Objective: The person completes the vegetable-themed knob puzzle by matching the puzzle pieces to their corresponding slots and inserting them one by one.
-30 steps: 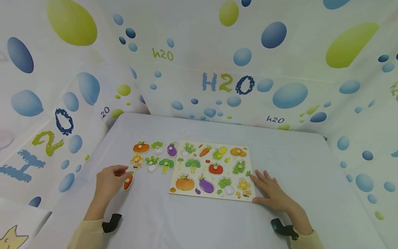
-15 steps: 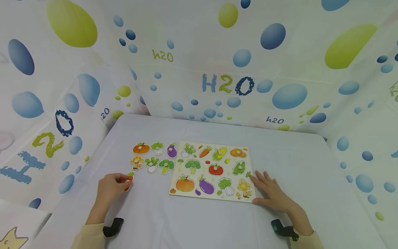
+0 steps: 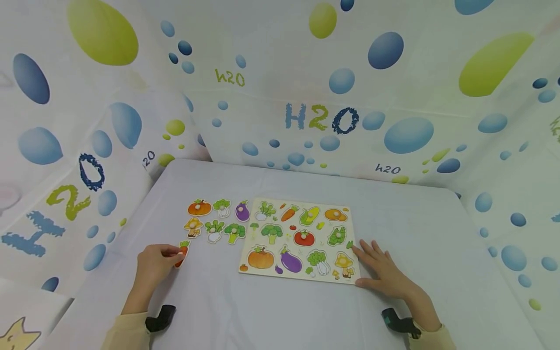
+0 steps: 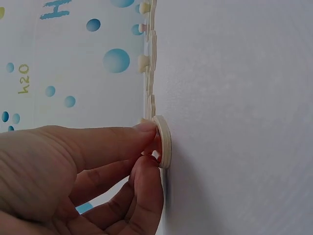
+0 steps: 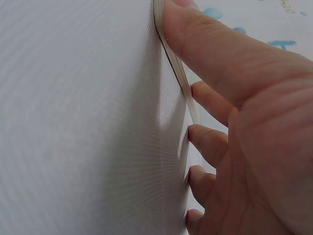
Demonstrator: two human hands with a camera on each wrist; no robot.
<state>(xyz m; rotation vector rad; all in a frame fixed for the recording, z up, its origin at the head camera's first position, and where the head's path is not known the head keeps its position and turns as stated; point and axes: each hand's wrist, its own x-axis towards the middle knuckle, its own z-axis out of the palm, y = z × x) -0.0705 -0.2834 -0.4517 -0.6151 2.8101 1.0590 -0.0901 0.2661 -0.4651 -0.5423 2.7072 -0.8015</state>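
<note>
In the head view my left hand (image 3: 153, 266) pinches a carrot puzzle piece (image 3: 183, 248) between thumb and fingers, its green top showing past the fingertips. The left wrist view shows the thick wooden rim of the carrot piece (image 4: 166, 142) beside the white tabletop, fingertips at its printed face. My right hand (image 3: 385, 275) lies with fingers spread at the right edge of the wooden vegetable puzzle board (image 3: 251, 238). In the right wrist view its thumb touches the edge of the board (image 5: 177, 66), and the other fingertips rest near the tabletop.
Left of the board lie two rows of knobbed pieces: pumpkin (image 3: 199, 208), bok choy (image 3: 222, 208), eggplant (image 3: 242, 212), mushroom (image 3: 193, 227), turnip (image 3: 214, 231) and broccoli (image 3: 235, 233). Knobs also stand on the board's tomato (image 3: 304, 238) and corn (image 3: 309, 215). A patterned curtain (image 3: 280, 87) surrounds the white table.
My left hand has shifted slightly toward me, from the top of the carrot piece to its middle, and pinches it. The right hand and the board have stayed put.
</note>
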